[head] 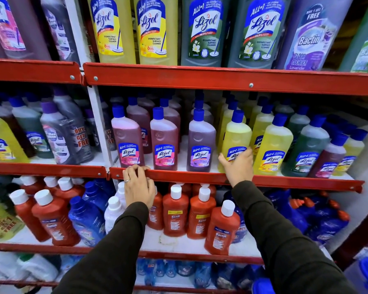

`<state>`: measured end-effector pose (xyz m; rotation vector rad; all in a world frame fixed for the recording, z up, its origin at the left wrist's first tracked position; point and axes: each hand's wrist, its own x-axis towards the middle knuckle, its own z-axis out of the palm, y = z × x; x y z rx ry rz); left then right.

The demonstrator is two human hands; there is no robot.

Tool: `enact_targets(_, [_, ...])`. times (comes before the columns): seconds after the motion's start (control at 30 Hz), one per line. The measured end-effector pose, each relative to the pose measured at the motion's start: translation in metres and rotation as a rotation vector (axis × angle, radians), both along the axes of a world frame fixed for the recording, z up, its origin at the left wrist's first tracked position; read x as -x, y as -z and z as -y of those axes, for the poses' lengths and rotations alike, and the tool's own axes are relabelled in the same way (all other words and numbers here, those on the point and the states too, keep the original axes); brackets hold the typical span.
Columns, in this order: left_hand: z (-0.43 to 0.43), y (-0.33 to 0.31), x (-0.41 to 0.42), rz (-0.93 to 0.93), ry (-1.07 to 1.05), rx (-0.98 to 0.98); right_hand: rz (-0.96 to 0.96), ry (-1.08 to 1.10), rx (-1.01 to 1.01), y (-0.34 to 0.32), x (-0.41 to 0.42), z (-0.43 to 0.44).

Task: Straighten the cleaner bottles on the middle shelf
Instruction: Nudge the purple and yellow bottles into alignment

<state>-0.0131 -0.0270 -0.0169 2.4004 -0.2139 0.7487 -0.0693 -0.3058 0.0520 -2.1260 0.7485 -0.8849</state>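
The middle shelf carries a front row of blue-capped cleaner bottles: two pink ones (126, 137) (164, 141), a purple one (201, 142), two yellow ones and a green one (306, 149). My right hand (238, 167) grips the lower part of the left yellow bottle (236, 135), which stands slightly tilted. The other yellow bottle (273, 145) leans beside it. My left hand (138, 185) rests on the red front rail (187, 175) of the shelf, fingers curled over its edge just below the left pink bottle.
Large Lizol and Bactin bottles (204, 30) fill the shelf above. Below stand red Bactin bottles (175, 211) with white caps and blue bottles (87, 219). A white upright post (100, 124) divides the shelf from a left bay with more bottles.
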Motion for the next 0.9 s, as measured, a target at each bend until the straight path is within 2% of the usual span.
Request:
enact_targets(0.2, [0.006, 0.004, -0.001, 0.021, -0.037, 0.023, 0.017, -0.033, -0.034, 0.004, 0.000, 0.004])
enact_targets(0.37, [0.036, 0.009, 0.024, 0.034, -0.012, 0.305, 0.150, -0.134, -0.235, 0.002, 0.013, 0.004])
enact_targets(0.43, [0.058, 0.005, 0.038, 0.068, 0.092, 0.289, 0.242, -0.176, -0.337, 0.002, 0.019, 0.007])
enact_targets(0.57, [0.107, -0.016, 0.060, 0.141, 0.510, 0.281, 0.329, -0.295, -0.441, 0.002, 0.024, 0.016])
enact_targets(0.7, [0.157, -0.044, 0.072, -0.114, 0.774, 0.456, 0.371, -0.373, -0.512, 0.008, 0.026, 0.023])
enact_targets(0.9, [0.199, -0.065, 0.061, -0.429, 0.818, 0.701, 0.366, -0.442, -0.597, 0.020, 0.022, 0.043])
